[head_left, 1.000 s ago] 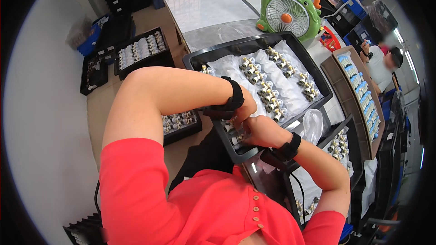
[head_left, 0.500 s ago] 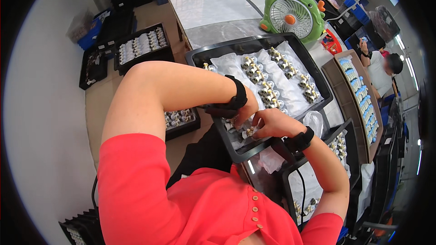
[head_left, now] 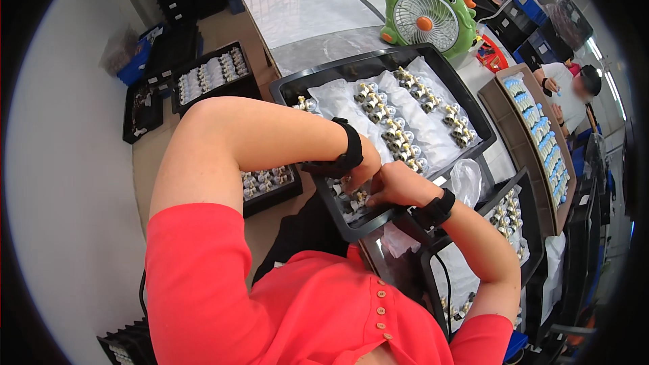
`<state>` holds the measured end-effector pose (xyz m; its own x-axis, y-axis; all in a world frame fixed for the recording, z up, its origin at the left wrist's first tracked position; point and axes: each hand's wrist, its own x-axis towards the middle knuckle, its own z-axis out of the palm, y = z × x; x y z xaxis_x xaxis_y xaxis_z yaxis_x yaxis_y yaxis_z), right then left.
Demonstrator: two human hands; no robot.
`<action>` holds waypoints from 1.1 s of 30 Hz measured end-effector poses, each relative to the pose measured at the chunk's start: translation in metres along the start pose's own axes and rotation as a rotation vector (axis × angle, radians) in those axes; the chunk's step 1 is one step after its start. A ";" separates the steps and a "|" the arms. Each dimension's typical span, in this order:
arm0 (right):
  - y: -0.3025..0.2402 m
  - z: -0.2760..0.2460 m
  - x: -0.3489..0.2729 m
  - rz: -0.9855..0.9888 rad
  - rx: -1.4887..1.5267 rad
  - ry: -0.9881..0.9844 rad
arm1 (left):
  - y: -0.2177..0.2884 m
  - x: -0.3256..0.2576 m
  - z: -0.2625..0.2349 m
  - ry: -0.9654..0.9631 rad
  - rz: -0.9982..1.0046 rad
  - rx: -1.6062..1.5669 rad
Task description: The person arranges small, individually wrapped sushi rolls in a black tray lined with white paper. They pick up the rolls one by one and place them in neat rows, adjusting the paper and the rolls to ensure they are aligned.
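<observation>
A black tray (head_left: 424, 50) lined with white sheeting stands before me. Rows of small figurine-like pieces (head_left: 400, 136), white, black and gold with clear rounded parts, lie on it. Both hands reach over the near left corner of the tray. My left hand (head_left: 364, 165) is bent downward, its fingers curled among pieces by the rim; its fingertips are partly hidden. Close beside it, my right hand (head_left: 403, 184) has thumb and fingers drawn together next to a small piece (head_left: 359, 198). What either hand grips is too small and covered to make out.
A green fan (head_left: 430, 20) stands beyond the tray on the table (head_left: 304, 0). Right lies a second black tray (head_left: 534, 230) of pieces, then a brown tray (head_left: 497, 94) with blue-and-white items. More trays (head_left: 245, 88) sit at the left. A person (head_left: 568, 94) works far right.
My right hand has moved slightly left, closer to my left hand, and its fingers look more closed. The view has shifted a little. The far person's hands have moved lower.
</observation>
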<state>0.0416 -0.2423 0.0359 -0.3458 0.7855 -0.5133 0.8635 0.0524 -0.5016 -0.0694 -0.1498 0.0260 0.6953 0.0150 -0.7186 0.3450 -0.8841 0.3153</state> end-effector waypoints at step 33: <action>0.024 -0.001 -0.010 -0.160 0.056 0.195 | -0.026 -0.024 -0.007 0.228 -0.123 0.154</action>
<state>0.0661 -0.2482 0.0293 -0.3949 0.8740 -0.2830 0.7800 0.1562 -0.6060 -0.0908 -0.1234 0.0395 0.7835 0.2157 -0.5827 0.3478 -0.9294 0.1236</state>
